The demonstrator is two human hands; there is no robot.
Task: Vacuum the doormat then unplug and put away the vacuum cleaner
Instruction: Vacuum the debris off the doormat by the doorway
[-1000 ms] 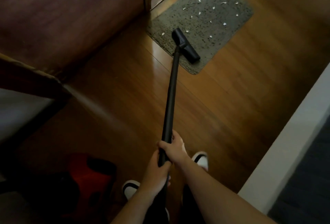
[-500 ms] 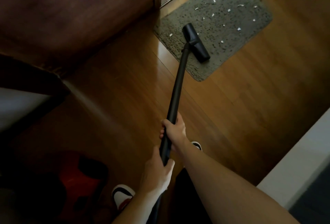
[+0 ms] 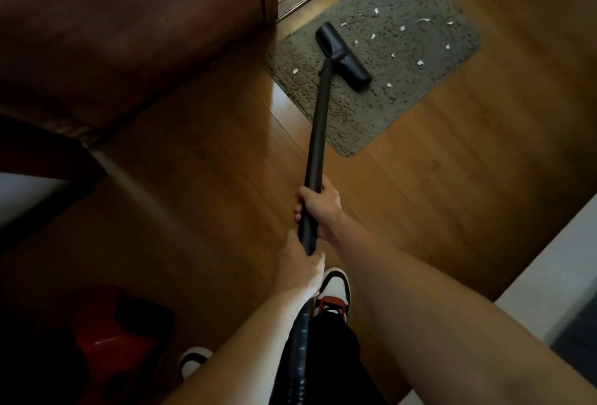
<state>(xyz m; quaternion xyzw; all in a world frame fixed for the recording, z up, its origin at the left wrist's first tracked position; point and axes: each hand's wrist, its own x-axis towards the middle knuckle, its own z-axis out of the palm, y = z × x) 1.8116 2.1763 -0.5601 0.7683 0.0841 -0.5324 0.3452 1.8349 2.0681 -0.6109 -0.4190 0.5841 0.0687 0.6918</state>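
Pushed farther onto the gray doormat (image 3: 355, 120), the black floor head (image 3: 343, 52) sits flat among the white bits (image 3: 420, 62), because the right hand (image 3: 319, 207) ahead and left hand (image 3: 300, 269) behind both grip the long tube (image 3: 318, 133) to steer it.

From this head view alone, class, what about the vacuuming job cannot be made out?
1. Vacuum body, head view: lost in shadow, lower left; plug and cord unseen.
2. Hose: cut off by the bottom edge.
3. Scraps on the doormat: too small to identify.
4. Nozzle: underside hidden against the doormat.
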